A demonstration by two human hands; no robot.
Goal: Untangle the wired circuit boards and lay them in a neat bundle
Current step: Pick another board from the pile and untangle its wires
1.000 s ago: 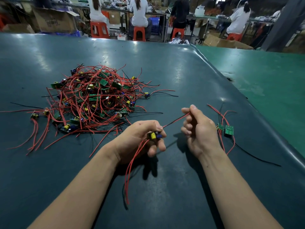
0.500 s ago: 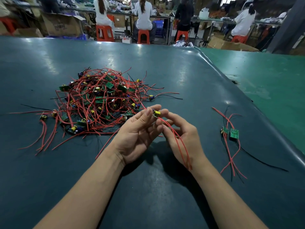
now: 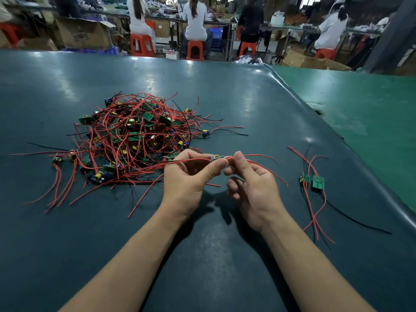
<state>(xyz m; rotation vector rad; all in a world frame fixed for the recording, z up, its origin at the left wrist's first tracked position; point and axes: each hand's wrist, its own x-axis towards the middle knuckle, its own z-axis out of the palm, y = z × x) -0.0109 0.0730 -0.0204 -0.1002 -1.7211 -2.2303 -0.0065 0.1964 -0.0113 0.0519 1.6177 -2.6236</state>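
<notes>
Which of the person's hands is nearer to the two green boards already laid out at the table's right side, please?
Right. The right hand is raised just left of the laid-out boards, apart from them. The left hand sits further left, beside the tangled pile.

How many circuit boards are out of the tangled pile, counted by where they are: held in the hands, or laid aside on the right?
Held board: 1
Laid-aside boards: 2
Total: 3
</notes>
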